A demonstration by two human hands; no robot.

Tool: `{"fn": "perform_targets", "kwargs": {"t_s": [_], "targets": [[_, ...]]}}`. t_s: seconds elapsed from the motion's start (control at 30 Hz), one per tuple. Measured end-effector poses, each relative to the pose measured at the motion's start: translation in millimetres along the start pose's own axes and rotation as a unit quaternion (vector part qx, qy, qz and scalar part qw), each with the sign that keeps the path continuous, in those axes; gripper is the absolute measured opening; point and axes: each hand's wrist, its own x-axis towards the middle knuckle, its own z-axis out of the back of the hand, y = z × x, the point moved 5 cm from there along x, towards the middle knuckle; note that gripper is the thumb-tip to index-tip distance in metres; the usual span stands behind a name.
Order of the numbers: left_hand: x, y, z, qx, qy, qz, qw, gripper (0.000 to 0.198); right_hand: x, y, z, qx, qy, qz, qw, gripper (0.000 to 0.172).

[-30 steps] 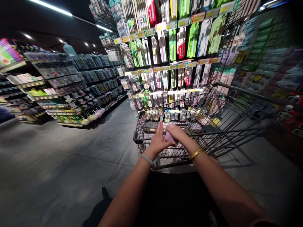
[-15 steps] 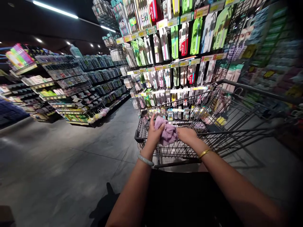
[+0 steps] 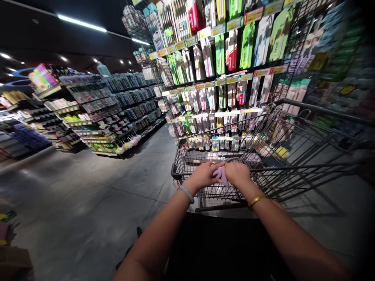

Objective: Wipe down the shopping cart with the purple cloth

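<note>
A crumpled lilac cloth (image 3: 222,175) shows between my two hands, mostly covered by them. My left hand (image 3: 204,175), with a pale bangle at its wrist, grips the cloth with its fingers reaching toward the other hand. From the right, my right hand (image 3: 238,173) is closed on the same cloth, its knuckles up and a gold bracelet at the wrist. Both hands are over the near side of a black wire shopping cart (image 3: 175,171). How the cloth is folded inside the fingers is hidden.
Behind the cart stands a rack of hanging toothbrush-like packs (image 3: 231,50) with price strips. The cart's handle bar (image 3: 322,111) runs off to the right. Stocked shelves (image 3: 99,105) line the left, across a grey floor (image 3: 117,191). A cardboard box (image 3: 17,261) sits at lower left.
My hands have come together, and the cloth, bunched and widely visible before, is now mostly enclosed between them. My left hand has turned over and moved right. The view has shifted slightly left.
</note>
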Motion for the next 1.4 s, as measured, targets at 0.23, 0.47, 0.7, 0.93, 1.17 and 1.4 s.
{"fn": "perform_targets", "kwargs": {"t_s": [0.23, 0.47, 0.7, 0.93, 1.17, 1.4], "targets": [[-13, -9, -10.0, 0.071, -0.087, 0.093, 0.989, 0.036, -5, 2, 4, -0.012, -0.042, 0.040, 0.998, 0.043], [-29, 13, 3.1, 0.054, -0.093, 0.105, 0.989, 0.024, -2, 1, 6, -0.005, -0.040, -0.003, 0.999, 0.056], [-35, 38, 8.3, 0.014, -0.082, 0.215, 0.973, 0.055, 11, 7, 12, 0.026, 0.113, -0.008, 0.993, 0.043], [-21, 18, 0.7, 0.039, -0.095, 0.156, 0.982, 0.045, 40, 36, 9, 0.032, 0.144, 0.044, 0.988, 0.038], [-62, 53, 8.1, -0.021, -0.095, 0.087, 0.991, 0.031, 35, 35, -3, 0.061, 0.133, 0.075, 0.986, 0.053], [-48, 39, 0.0, 0.039, -0.153, 0.200, 0.967, 0.033, 45, 34, -9, 0.071, 0.140, 0.073, 0.985, 0.044]]}}
